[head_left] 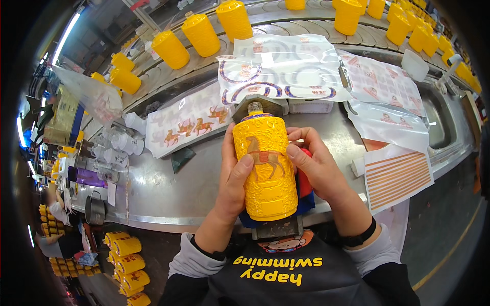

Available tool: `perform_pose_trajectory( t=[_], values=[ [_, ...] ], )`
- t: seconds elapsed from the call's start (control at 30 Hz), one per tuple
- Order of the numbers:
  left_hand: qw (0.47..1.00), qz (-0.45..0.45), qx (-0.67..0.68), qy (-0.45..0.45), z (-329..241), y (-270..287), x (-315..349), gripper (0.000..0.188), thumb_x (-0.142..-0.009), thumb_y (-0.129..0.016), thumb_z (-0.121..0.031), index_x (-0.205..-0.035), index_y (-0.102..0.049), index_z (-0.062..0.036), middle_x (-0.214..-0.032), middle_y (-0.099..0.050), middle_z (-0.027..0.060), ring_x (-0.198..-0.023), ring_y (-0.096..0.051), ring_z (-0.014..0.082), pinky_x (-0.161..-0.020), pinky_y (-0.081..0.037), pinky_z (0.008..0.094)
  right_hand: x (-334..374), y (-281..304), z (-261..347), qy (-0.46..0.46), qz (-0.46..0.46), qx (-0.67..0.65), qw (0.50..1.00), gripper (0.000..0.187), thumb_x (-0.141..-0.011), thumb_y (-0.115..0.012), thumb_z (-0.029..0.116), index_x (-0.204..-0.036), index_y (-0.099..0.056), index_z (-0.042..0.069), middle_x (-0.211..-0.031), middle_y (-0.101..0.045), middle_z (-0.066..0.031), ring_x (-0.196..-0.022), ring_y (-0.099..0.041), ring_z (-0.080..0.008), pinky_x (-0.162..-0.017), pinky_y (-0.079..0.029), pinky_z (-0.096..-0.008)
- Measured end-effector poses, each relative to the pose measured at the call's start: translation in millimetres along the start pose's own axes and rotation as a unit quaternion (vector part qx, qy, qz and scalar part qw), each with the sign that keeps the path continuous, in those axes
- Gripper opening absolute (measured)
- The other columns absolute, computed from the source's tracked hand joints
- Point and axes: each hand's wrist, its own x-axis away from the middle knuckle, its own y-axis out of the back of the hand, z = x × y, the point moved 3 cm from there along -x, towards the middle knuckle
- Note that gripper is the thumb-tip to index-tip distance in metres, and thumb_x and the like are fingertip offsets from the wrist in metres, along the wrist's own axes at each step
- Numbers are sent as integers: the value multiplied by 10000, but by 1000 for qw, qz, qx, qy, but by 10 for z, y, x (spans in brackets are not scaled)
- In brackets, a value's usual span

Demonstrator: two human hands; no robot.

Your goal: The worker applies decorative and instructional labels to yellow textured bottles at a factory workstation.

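Note:
A yellow embossed bottle (270, 191) with a brown horse decal on its front lies between my hands, its clear glass neck pointing away from me. My left hand (232, 176) wraps its left side, thumb pressed beside the horse. Along the right side, my right hand (314, 163) holds it too, the thumb at the horse's rear and the fingers curled behind. Under the bottle is a support with blue and red cloth (305, 189), mostly hidden. Left of the bottle, a decal sheet (189, 122) printed with several horses rests on the metal table.
Yellow bottles (201, 34) stand along a curved conveyor (286, 29) at the back. Sheets with blue curved decals (280, 76) and a striped orange sheet (398, 176) cover the table's far and right parts. A sink (439, 120) is at right; clear cups (115, 143) stand left.

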Motion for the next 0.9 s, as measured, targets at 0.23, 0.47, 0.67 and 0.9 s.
perform_pose_trajectory(
  t=[0.23, 0.47, 0.67, 0.9],
  values=[
    [1000, -6, -4, 1, -13, -58, -1, 809, -925, -552, -281, -1510, -39, -59, -1422, -354, 184, -1256, -480, 294, -1012, -444, 406, 111, 104, -57, -29, -81, -74, 994, 382, -913, -544, 65, -1268, -416, 2, -1249, -535, -178, -1029, -590, -178, -794, -488, -273],
    [1000, 3, -8, 7, -20, -31, 3, 807, -921, -561, -282, -1508, -52, -66, -1428, -345, 181, -1254, -484, 302, -1009, -448, 415, 184, 312, 309, 42, -99, 350, 930, 340, -884, -556, 96, -1199, -475, 1, -912, -666, -187, -770, -671, -210, -679, -520, -320],
    [1000, -16, 1, -1, 20, -19, -21, 793, -911, -558, -268, -1502, -71, -61, -1426, -342, 189, -1263, -470, 294, -1021, -436, 409, -33, -239, 615, 206, 1, 235, 950, 202, -880, -630, 135, -1025, -559, 13, -834, -645, -172, -720, -649, -269, -686, -515, -327],
    [1000, -11, -21, 12, -8, -45, -16, 806, -900, -560, -279, -1500, -72, -54, -1430, -331, 186, -1275, -451, 285, -1032, -421, 399, 104, 162, 267, 126, -134, 368, 911, 235, -878, -640, 152, -1033, -530, 13, -861, -641, -185, -788, -665, -304, -699, -523, -365]
  ],
)
